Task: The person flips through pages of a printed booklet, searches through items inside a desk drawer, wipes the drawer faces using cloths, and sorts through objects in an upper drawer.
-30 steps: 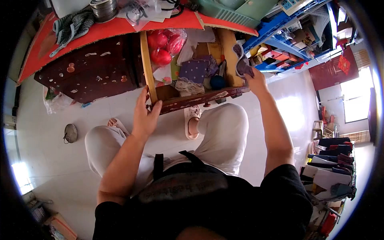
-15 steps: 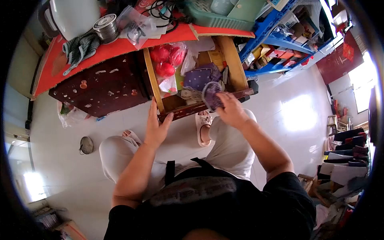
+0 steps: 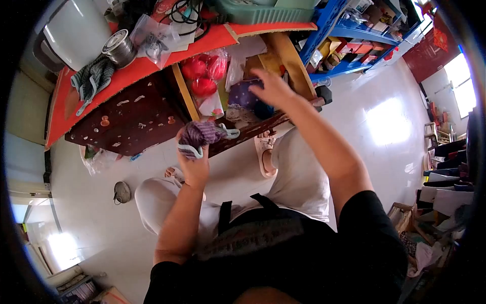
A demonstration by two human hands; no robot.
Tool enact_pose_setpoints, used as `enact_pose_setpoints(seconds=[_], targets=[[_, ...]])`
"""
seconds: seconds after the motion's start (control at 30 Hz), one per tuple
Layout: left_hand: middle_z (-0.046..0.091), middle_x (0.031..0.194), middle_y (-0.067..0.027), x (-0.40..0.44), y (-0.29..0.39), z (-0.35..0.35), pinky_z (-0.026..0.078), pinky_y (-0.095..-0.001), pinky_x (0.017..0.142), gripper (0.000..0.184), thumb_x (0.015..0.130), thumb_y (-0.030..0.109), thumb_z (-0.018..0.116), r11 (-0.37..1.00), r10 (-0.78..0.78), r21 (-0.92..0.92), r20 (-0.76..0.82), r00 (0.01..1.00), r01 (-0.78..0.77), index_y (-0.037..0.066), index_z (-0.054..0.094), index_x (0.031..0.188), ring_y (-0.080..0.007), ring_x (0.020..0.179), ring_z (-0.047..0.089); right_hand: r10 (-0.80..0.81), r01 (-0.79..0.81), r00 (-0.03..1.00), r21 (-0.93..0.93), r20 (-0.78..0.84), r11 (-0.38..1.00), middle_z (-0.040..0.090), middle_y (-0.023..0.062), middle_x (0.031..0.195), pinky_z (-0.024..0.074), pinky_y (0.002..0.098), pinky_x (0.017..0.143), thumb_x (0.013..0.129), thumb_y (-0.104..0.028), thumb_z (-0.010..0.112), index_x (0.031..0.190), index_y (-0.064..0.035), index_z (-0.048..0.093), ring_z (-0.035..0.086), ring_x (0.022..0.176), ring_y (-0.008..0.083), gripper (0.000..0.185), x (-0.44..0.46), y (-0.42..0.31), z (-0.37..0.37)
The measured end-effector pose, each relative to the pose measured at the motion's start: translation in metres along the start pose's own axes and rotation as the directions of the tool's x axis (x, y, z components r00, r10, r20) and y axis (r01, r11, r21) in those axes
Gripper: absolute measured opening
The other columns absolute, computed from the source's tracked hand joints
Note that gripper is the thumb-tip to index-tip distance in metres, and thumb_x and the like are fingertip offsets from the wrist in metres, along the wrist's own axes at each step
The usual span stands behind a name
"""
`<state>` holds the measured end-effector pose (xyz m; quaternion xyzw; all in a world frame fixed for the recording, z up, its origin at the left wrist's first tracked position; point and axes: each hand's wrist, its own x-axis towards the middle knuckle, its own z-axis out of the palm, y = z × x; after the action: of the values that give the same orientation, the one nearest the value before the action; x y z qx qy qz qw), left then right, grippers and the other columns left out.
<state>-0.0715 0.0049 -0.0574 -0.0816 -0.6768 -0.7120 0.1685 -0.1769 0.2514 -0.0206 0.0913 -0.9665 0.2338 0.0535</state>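
My left hand (image 3: 194, 164) is closed around a purple-grey striped cloth (image 3: 200, 134) with pale blue edging, bunched in front of the drawer's left corner. My right hand (image 3: 273, 90) hovers over the open drawer (image 3: 296, 66), fingers apart and holding nothing. Below it lie a purple polka-dot cloth (image 3: 242, 94) and a dark blue round item (image 3: 264, 110), partly hidden by the hand. Red round items in a clear plastic bag (image 3: 204, 71) fill the drawer's left side.
On the red tabletop (image 3: 152, 71) stand a white kettle (image 3: 76, 35), a wire spool (image 3: 119, 48), a grey cloth (image 3: 94, 76) and a green basket (image 3: 268, 15). A blue shelf (image 3: 324, 40) is at right. A round metal lid (image 3: 122, 192) lies on the floor.
The striped cloth has passed from my right hand to my left, which has left the drawer's front corner. My right hand is now empty and farther in over the drawer.
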Motion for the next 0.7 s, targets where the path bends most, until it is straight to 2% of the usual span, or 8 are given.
enact_pose_setpoints(seconds=[0.07, 0.27, 0.33, 0.37, 0.47, 0.6, 0.67, 0.7], targets=[[0.048, 0.106, -0.0089, 0.001, 0.002, -0.004, 0.036, -0.0275, 0.087, 0.049, 0.071, -0.006, 0.058, 0.995, -0.031, 0.094, -0.008, 0.999, 0.031, -0.002, 0.035, 0.113, -0.0169, 0.098, 0.048, 0.075, -0.072, 0.997, -0.112, 0.019, 0.991, 0.037, 0.0152, 0.126, 0.0288, 0.0360, 0.097, 0.073, -0.034, 0.058, 0.126, -0.0096, 0.032, 0.035, 0.116, 0.0320, 0.064, 0.013, 0.028, 0.001], [0.048, 0.106, -0.0084, 0.002, -0.003, -0.005, 0.035, -0.0279, 0.088, 0.049, 0.071, -0.001, 0.061, 0.995, -0.100, 0.021, -0.030, 0.995, 0.101, -0.002, 0.036, 0.113, -0.0164, 0.098, 0.047, 0.182, -0.083, 0.951, -0.363, 0.250, 0.928, 0.050, 0.0161, 0.112, 0.0374, 0.0384, 0.088, 0.072, -0.040, 0.058, 0.119, -0.0124, 0.044, 0.046, 0.105, 0.0284, 0.057, 0.022, 0.016, -0.004], [0.048, 0.106, -0.0085, 0.003, -0.001, -0.006, 0.034, -0.0279, 0.088, 0.049, 0.071, -0.001, 0.062, 0.994, -0.111, -0.011, -0.026, 0.993, 0.111, -0.002, 0.037, 0.113, -0.0164, 0.098, 0.047, 0.289, -0.281, 0.943, -0.074, 0.163, 0.957, 0.059, 0.0162, 0.092, 0.0429, 0.0381, 0.077, 0.072, -0.041, 0.057, 0.116, -0.0116, 0.048, 0.055, 0.089, 0.0251, 0.053, 0.022, 0.019, -0.015], [0.048, 0.106, -0.0085, 0.003, -0.001, -0.006, 0.034, -0.0279, 0.089, 0.048, 0.072, 0.000, 0.062, 0.992, -0.123, -0.040, -0.016, 0.992, 0.122, -0.002, 0.037, 0.113, -0.0164, 0.098, 0.047, 0.429, -0.428, 0.902, 0.236, 0.048, 0.872, 0.060, 0.0120, 0.069, 0.0449, 0.0314, 0.061, 0.074, -0.028, 0.059, 0.110, -0.0064, 0.051, 0.058, 0.068, 0.0182, 0.043, 0.028, 0.044, -0.004], [0.048, 0.106, -0.0081, 0.001, -0.004, -0.005, 0.034, -0.0276, 0.089, 0.047, 0.072, 0.001, 0.062, 0.996, -0.080, -0.046, -0.025, 0.996, 0.079, -0.002, 0.038, 0.113, -0.0160, 0.098, 0.047, 0.663, -0.444, 0.749, 0.756, 0.018, 0.481, 0.058, 0.0052, 0.086, 0.0421, 0.0277, 0.062, 0.081, -0.021, 0.054, 0.108, -0.0010, 0.048, 0.055, 0.078, 0.0133, 0.034, 0.042, 0.090, -0.002], [0.048, 0.105, -0.0074, 0.002, 0.000, -0.004, 0.034, -0.0272, 0.089, 0.047, 0.072, 0.000, 0.062, 0.994, -0.113, -0.005, -0.044, 0.993, 0.113, -0.002, 0.038, 0.112, -0.0153, 0.098, 0.047, 0.672, -0.432, 0.723, 0.864, 0.161, 0.258, 0.042, 0.0095, 0.120, 0.0378, 0.0383, 0.081, 0.082, -0.028, 0.052, 0.123, -0.0014, 0.035, 0.044, 0.103, 0.0220, 0.051, 0.057, 0.068, -0.015], [0.048, 0.105, -0.0068, 0.004, 0.002, -0.003, 0.034, -0.0268, 0.089, 0.047, 0.072, -0.001, 0.061, 0.988, -0.139, -0.078, -0.020, 0.990, 0.137, -0.002, 0.038, 0.112, -0.0147, 0.098, 0.046, 0.378, -0.100, 0.922, 0.994, 0.081, 0.031, 0.041, 0.0092, 0.121, 0.0363, 0.0432, 0.084, 0.082, -0.028, 0.052, 0.124, -0.0028, 0.033, 0.043, 0.106, 0.0229, 0.052, 0.067, 0.046, -0.010], [0.048, 0.105, -0.0066, 0.004, 0.003, -0.003, 0.034, -0.0265, 0.089, 0.047, 0.071, -0.004, 0.060, 0.985, -0.148, -0.088, -0.022, 0.989, 0.146, -0.001, 0.038, 0.113, -0.0145, 0.098, 0.046, 0.385, -0.106, 0.919, 0.994, 0.087, 0.028, 0.041, 0.0092, 0.121, 0.0363, 0.0432, 0.084, 0.082, -0.028, 0.052, 0.124, -0.0028, 0.033, 0.043, 0.106, 0.0229, 0.052, 0.071, 0.044, -0.007]])
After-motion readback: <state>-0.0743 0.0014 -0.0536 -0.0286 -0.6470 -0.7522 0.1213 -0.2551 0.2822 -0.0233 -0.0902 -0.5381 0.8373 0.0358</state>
